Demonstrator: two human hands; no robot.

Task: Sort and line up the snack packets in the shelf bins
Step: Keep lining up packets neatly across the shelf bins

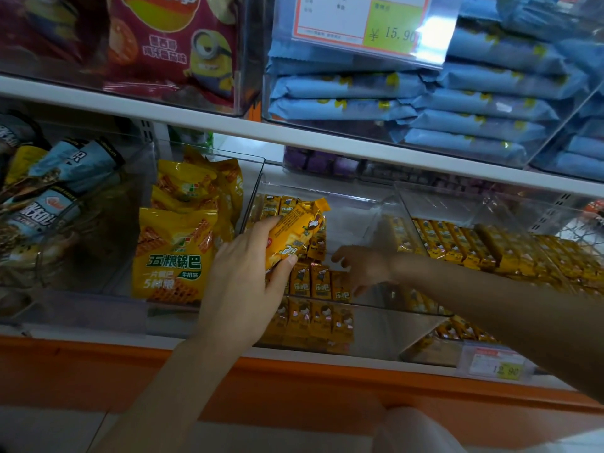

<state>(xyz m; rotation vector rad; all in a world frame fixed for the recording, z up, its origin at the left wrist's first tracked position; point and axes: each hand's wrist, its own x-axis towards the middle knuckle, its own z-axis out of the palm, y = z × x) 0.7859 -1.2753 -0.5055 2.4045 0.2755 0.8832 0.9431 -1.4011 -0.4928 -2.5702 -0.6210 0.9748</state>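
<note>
My left hand (243,276) grips one small yellow snack packet (295,232) and holds it tilted above the middle clear bin (385,308). Rows of the same small yellow packets (313,282) stand in that bin's left part. My right hand (361,266) reaches into the same bin from the right, its fingers spread and relaxed over the packets, with nothing held. The bin's right part shows bare plastic floor.
Larger yellow bags (173,253) fill the bin to the left. More small yellow packets (474,246) lie in the right-hand bin. Blue packets (457,106) and red bags (170,44) sit on the shelf above. A price tag (496,362) hangs on the front rail.
</note>
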